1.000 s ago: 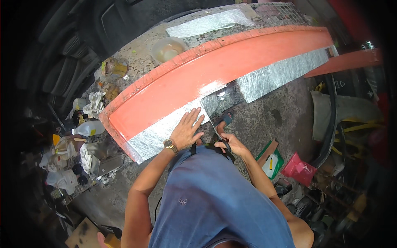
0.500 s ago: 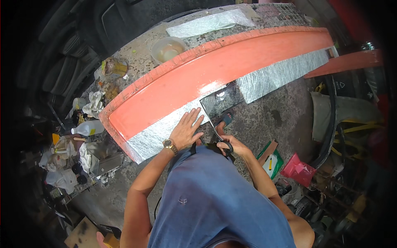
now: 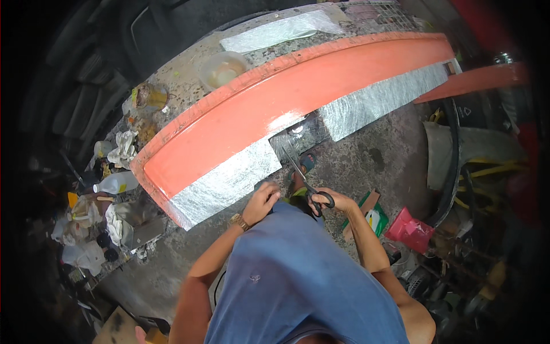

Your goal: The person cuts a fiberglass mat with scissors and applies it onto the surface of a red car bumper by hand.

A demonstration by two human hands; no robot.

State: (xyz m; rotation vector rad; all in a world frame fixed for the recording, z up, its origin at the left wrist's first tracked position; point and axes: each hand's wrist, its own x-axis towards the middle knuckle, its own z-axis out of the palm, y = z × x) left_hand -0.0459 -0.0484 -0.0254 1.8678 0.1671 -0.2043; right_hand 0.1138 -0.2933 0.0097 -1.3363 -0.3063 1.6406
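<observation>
Two hands of mine work apart from each other, in front of my blue shirt (image 3: 312, 275). My right hand (image 3: 334, 202) is closed around the black handles of the scissors (image 3: 309, 187), whose blades point up and to the left over the dark gap in front of me. Their tips are just beside the right end of the left mat piece (image 3: 229, 184), a silvery-white fibre sheet; I cannot tell whether they touch it. My left hand (image 3: 262, 202), with a watch (image 3: 239, 221) on its wrist, is curled near that sheet's lower edge; I cannot tell whether its fingers grip anything.

The sheet lies along the near side of a long, curved orange panel (image 3: 258, 109). Beyond the gap, the right mat piece (image 3: 384, 102) covers the same side of it. Behind the panel lie a third, loose white strip (image 3: 281, 31), a translucent bowl (image 3: 222, 70) and an amber-stained container (image 3: 150, 96). A whitish jug (image 3: 116, 183) lies to my left, a pink plastic bag (image 3: 409, 230) to my right.
</observation>
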